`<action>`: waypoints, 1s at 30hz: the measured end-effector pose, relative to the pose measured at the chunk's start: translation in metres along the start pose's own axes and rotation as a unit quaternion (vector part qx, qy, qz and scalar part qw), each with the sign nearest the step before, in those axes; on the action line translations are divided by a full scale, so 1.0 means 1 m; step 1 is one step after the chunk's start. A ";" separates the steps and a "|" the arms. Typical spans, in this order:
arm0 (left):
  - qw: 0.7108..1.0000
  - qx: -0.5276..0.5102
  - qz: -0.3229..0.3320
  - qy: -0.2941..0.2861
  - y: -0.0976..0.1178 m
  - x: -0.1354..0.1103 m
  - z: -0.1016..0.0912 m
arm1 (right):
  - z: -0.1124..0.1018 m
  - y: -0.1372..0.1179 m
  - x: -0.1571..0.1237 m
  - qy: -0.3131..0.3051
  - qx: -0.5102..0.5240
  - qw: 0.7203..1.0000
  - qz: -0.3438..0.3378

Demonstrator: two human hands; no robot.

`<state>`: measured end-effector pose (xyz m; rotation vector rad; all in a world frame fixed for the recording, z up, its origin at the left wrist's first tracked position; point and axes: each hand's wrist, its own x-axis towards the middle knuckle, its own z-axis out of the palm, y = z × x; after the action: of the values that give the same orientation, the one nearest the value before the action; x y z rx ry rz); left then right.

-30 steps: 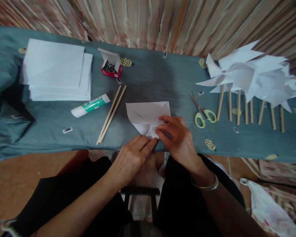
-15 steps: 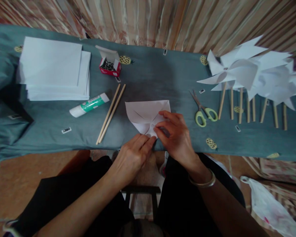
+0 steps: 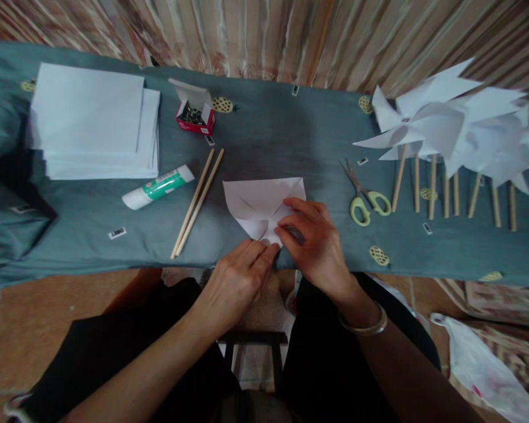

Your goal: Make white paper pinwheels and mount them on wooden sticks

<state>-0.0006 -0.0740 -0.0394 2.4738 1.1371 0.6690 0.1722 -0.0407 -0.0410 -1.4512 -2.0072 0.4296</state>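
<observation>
Grey-green pineapple-print cloth [image 3: 264,141] spreads before me. At its near edge, the left hand [image 3: 242,273] presses bunched fingers on one white, partly folded paper sheet [image 3: 262,197]; the right hand [image 3: 315,241] curls over it, hiding some; whether either grips it, I can't tell. Leftward lie two pale wooden sticks [image 3: 200,202], one white-and-green plastic tube [image 3: 161,185], one open red cardboard box [image 3: 196,121], one white paper stack [image 3: 88,111]; rightward, one pair of green-handled scissors [image 3: 364,192], white paper pinwheels [image 3: 441,129] on eight sticks [image 3: 432,188].

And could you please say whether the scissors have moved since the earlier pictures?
No, the scissors lie unshifted against the pineapple print below them in view.
</observation>
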 end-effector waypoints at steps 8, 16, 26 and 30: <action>1.000 -0.008 0.007 -0.005 0.001 -0.001 -0.001 | -0.001 0.000 -0.002 -0.002 -0.002 1.000 -0.005; 1.000 -0.010 0.007 -0.008 0.000 -0.002 0.002 | 0.000 0.000 -0.003 0.013 -0.012 1.000 -0.006; 1.000 -0.013 0.001 0.002 0.001 -0.002 0.001 | -0.001 -0.003 -0.004 0.018 -0.019 1.000 -0.008; 1.000 -0.010 0.004 0.002 0.000 -0.001 0.000 | -0.001 -0.003 -0.004 0.017 -0.016 1.000 -0.016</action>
<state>-0.0010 -0.0751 -0.0395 2.4631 1.1176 0.6830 0.1719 -0.0452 -0.0397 -1.4338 -2.0159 0.3572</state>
